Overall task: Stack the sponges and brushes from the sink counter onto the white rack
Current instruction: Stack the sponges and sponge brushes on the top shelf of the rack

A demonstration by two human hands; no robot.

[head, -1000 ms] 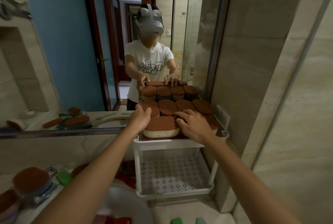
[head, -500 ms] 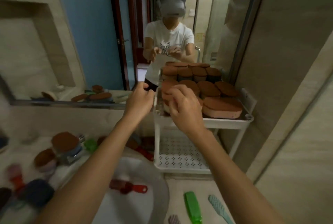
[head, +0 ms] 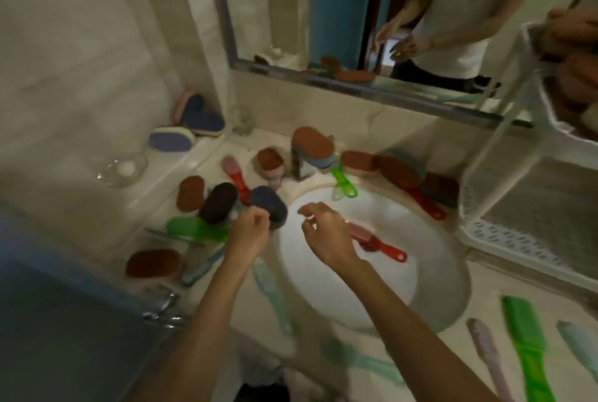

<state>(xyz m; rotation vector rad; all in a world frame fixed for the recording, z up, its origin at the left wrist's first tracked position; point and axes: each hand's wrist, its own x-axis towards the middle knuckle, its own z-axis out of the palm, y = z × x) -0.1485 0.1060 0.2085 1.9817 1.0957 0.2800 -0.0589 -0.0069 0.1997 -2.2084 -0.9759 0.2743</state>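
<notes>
Hovering hands [head: 250, 230] [head: 326, 236] over sink [head: 356, 291], blue sponge [head: 266, 202] near

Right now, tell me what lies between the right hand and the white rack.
In the head view, a red-handled brush lies in the white sink, between the right hand and the white rack.

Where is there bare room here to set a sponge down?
The rack's lower shelf is bare. So is the near half of the sink, in front of the red brush. The counter left of the sink and the strip by the tap are crowded with sponges and brushes; the top shelf looks full.
</notes>
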